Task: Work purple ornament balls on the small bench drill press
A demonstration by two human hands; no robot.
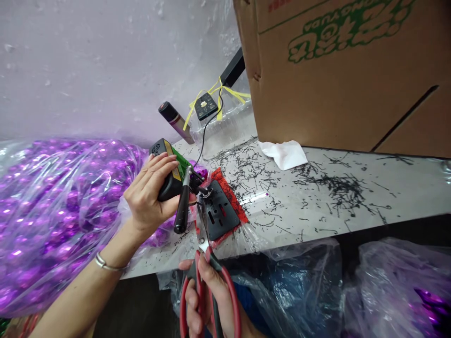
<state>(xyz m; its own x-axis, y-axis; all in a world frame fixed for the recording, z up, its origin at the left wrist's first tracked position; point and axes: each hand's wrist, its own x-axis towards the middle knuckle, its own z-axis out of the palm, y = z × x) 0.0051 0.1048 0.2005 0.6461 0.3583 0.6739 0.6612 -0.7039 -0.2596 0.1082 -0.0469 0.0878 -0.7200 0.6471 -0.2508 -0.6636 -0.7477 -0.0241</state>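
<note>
My left hand (151,190) is wrapped round the body of a small green-and-black machine (180,162), its fingers over the top. A black lever handle (182,206) sticks down from the machine, and its black slotted base plate (220,211) rests on a red pad (243,213). In my right hand (211,291) is a pair of scissors (234,295) with red and black handles. Their blades point up towards the machine's shaft, beside the base plate. Whether anything lies between the blades I cannot tell.
Clear bags of shiny purple balls (63,220) fill the left side. A cardboard box (345,94) stands at the back right, near a white tissue (285,154). A spray can (176,122) and black controller (206,106) stand behind. Black clippings (345,190) litter the table.
</note>
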